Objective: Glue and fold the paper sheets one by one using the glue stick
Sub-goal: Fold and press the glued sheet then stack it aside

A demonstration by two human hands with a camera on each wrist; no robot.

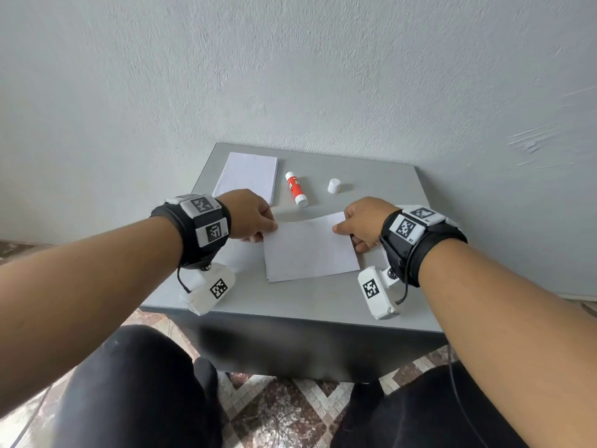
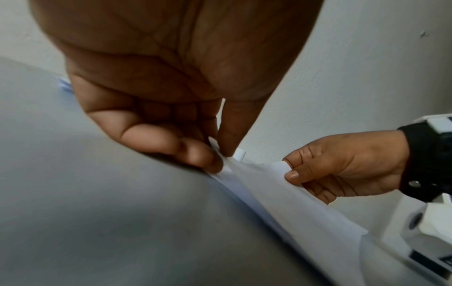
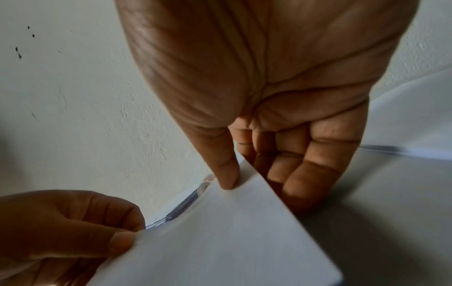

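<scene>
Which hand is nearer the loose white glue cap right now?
Right. The right hand pinches the sheet just in front of the cap; the left hand pinches the sheet's other corner, beyond the glue stick.

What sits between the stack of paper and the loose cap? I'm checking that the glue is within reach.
In the head view, the uncapped glue stick lies on the table between the paper stack and the white cap.
</scene>
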